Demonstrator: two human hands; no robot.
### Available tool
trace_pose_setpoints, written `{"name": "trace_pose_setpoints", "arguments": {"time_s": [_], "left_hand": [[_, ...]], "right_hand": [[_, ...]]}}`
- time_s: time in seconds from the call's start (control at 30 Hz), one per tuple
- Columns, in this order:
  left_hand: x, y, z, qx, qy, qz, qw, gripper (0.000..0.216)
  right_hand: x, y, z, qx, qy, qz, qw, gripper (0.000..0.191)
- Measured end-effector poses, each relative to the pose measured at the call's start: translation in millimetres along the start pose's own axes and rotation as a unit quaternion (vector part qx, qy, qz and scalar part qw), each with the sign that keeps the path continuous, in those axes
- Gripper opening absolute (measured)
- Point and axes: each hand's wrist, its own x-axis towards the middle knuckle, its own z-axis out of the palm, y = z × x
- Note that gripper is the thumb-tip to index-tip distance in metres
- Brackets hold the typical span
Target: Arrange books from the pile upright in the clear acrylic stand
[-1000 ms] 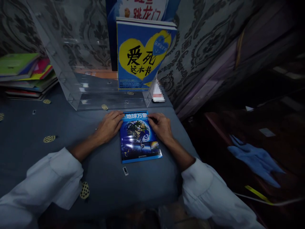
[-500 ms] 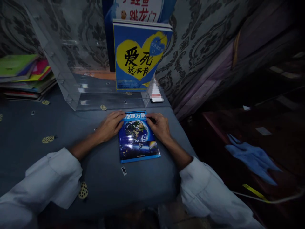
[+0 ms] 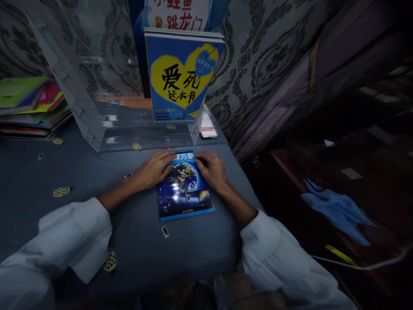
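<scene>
On the surface (image 3: 138,241), I'd press the book (image 3: 184,189) evenly, left hand (image 3: 157,168) laid loose across its upper corner, right hand (image 3: 213,169) at the opposite edge, grip unclear.

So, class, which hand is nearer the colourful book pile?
Left. The left hand lies right of the pile, partly over the Earth-cover book; the right hand is farther right, at the book's right edge.
</scene>
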Motion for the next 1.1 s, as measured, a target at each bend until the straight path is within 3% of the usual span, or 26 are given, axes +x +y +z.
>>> {"name": "trace_pose_setpoints", "arguments": {"time_s": [0.17, 0.27, 0.6, 0.93, 1.1], "left_hand": [[16, 3, 7, -0.039, -0.007, 0.002, 0.999, 0.034], [26, 7, 12, -0.009, -0.020, 0.020, 1.000, 0.035], [50, 10, 25, 0.118, -0.068, 0.080, 0.987, 0.041], [52, 5, 27, 0.115, -0.107, 0.081, 0.984, 0.047], [53, 5, 26, 0.116, -0.108, 0.079, 0.984, 0.046]], "right_hand": [[-1, 3, 0, 0.028, 0.012, 0.013, 0.999, 0.037], [-1, 3, 0, 0.050, 0.013, 0.015, 0.999, 0.041], [-2, 9, 3, 0.053, 0.021, -0.008, 0.998, 0.039], [-1, 8, 2, 0.035, 0.011, -0.001, 0.999, 0.038], [-2, 4, -4, -0.016, -0.011, -0.032, 0.999, 0.031]]}}
